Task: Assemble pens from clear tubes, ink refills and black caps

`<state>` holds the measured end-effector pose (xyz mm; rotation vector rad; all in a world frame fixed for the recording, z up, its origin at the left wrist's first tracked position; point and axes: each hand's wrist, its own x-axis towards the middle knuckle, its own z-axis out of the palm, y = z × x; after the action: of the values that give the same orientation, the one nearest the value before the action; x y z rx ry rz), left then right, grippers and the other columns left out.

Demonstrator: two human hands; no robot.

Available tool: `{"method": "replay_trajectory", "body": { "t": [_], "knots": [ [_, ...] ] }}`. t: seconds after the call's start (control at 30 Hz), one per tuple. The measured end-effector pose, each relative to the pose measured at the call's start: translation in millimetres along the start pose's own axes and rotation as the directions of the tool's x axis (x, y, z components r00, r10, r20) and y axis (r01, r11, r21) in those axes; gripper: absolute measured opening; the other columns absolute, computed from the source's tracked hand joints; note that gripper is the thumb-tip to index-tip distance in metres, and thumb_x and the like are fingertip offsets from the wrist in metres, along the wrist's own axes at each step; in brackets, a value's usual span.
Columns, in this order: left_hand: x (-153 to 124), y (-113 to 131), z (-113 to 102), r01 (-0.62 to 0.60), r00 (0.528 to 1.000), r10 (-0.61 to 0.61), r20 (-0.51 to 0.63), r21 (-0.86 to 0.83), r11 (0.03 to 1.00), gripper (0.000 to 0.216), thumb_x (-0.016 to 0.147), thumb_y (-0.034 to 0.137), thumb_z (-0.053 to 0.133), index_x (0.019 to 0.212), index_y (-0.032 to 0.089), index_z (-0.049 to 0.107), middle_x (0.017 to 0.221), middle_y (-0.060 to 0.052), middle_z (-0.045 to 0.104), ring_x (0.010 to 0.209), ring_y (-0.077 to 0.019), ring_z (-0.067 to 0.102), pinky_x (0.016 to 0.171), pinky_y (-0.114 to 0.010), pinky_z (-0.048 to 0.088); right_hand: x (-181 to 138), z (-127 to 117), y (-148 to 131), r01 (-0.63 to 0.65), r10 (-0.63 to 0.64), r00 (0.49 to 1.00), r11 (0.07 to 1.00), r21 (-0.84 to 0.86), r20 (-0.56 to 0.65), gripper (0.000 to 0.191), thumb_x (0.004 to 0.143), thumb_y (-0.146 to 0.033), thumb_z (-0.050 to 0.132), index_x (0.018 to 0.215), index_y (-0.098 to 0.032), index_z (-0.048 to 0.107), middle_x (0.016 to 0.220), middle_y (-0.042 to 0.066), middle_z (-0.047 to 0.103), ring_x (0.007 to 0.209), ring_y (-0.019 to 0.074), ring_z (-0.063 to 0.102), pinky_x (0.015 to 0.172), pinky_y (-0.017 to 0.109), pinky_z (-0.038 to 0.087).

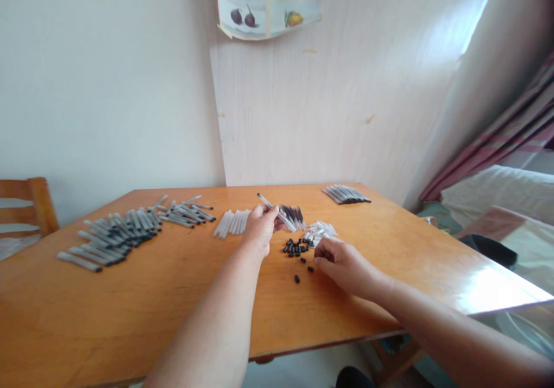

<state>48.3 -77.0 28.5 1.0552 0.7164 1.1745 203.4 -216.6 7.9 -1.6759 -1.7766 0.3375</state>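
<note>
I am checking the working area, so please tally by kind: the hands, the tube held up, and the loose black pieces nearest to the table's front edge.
Hands: 2, the left hand and the right hand
Held pale tube: 1
Loose black pieces: 3
Total: 6
Anything inside the right hand is hidden, so not counted.

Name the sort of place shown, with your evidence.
Likely a room in a home: a glossy orange-brown wooden table, a pinkish fabric curtain and a pale hanging sheet of fruit paintings.

Hands (260, 227) at wooden table (182, 295), pen (265, 201) in left
</note>
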Motion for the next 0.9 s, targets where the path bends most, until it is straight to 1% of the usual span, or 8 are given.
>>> {"method": "replay_trajectory", "body": {
  "t": [0.1, 0.23, 0.33, 0.47, 0.6, 0.73, 0.9],
  "knots": [
    [0, 0, 0, 0.018, 0.999, -0.018, 0.029, -0.007, 1.0, 0.011, 0.082, 0.022, 0.062, 0.085, 0.016, 0.053, 0.078, -0.007, 0.07, 0.064, -0.013, 0.067, 0.059, -0.024, 0.053, 1, -2, 2, -0.008, 0.008, 1.0, 1.0, -0.009, -0.016, 0.008, 0.078, -0.02, 0.052, 0.071, -0.019, 0.056, 0.063, -0.003, 0.054, 0.06, 0.012, 0.047, 0.056, 0.024, 0.033],
    [0, 0, 1, 0.014, 0.998, -0.013, 0.054, -0.018, 1.0, 0.012, 0.083, 0.021, 0.062, 0.086, 0.016, 0.052, 0.08, -0.008, 0.071, 0.064, -0.013, 0.067, 0.06, -0.025, 0.054, 8, -4, 7, -0.053, 0.055, 0.997, 0.998, 0.034, -0.062, 0.01, 0.079, -0.024, 0.052, 0.072, -0.019, 0.056, 0.062, -0.003, 0.051, 0.059, 0.0118, 0.044, 0.055, 0.024, 0.033],
    [0, -1, 0, 0.009, 0.997, -0.008, 0.073, -0.005, 1.0, 0.012, 0.083, 0.022, 0.062, 0.087, 0.016, 0.052, 0.082, -0.008, 0.071, 0.065, -0.0128, 0.067, 0.06, -0.024, 0.053, 15, -5, 8, -0.033, 0.039, 0.995, 0.998, 0.06, -0.096, 0.01, 0.08, -0.025, 0.052, 0.074, -0.019, 0.057, 0.061, -0.004, 0.049, 0.059, 0.0115, 0.043, 0.054, 0.024, 0.032],
    [1, -1, 0, 0.004, 0.995, -0.005, 0.101, 0.013, 1.0, 0.013, 0.084, 0.024, 0.062, 0.088, 0.016, 0.053, 0.085, -0.008, 0.071, 0.067, -0.013, 0.068, 0.061, -0.024, 0.054, 25, -7, 5, -0.012, 0.024, 0.994, 0.995, 0.101, -0.111, 0.011, 0.081, -0.027, 0.053, 0.078, -0.019, 0.059, 0.067, -0.002, 0.055, 0.063, 0.0118, 0.047, 0.057, 0.023, 0.035],
    [0, 0, -1, -0.022, 0.993, 0.018, 0.119, 0.035, 0.999, 0.016, 0.082, 0.028, 0.063, 0.089, 0.017, 0.055, 0.087, -0.008, 0.071, 0.069, -0.0134, 0.068, 0.062, -0.025, 0.054, 34, -10, 3, -0.046, 0.06, 0.993, 0.988, 0.146, -0.097, 0.012, 0.081, -0.028, 0.053, 0.079, -0.018, 0.06, 0.069, -0.002, 0.059, 0.063, 0.012, 0.05, 0.057, 0.023, 0.037],
    [-3, 2, 0, -0.064, 0.991, 0.056, 0.122, 0.07, 0.995, 0.022, 0.08, 0.032, 0.066, 0.092, 0.017, 0.056, 0.087, -0.007, 0.071, 0.071, -0.0129, 0.067, 0.061, -0.022, 0.052, 39, -13, 0, -0.054, 0.072, 0.992, 0.983, 0.173, -0.101, 0.012, 0.08, -0.029, 0.054, 0.079, -0.018, 0.06, 0.066, -0.002, 0.058, 0.06, 0.0113, 0.05, 0.054, 0.022, 0.037],
    [-5, 3, 1, -0.109, 0.986, 0.093, 0.135, 0.116, 0.987, 0.026, 0.079, 0.035, 0.066, 0.096, 0.017, 0.059, 0.088, -0.007, 0.071, 0.073, -0.013, 0.066, 0.062, -0.021, 0.05, 44, -16, -5, -0.053, 0.077, 0.989, 0.982, 0.182, -0.127, 0.015, 0.081, -0.031, 0.053, 0.079, -0.018, 0.06, 0.063, -0.003, 0.055, 0.055, 0.0102, 0.047, 0.051, 0.022, 0.035]
  ]
}}
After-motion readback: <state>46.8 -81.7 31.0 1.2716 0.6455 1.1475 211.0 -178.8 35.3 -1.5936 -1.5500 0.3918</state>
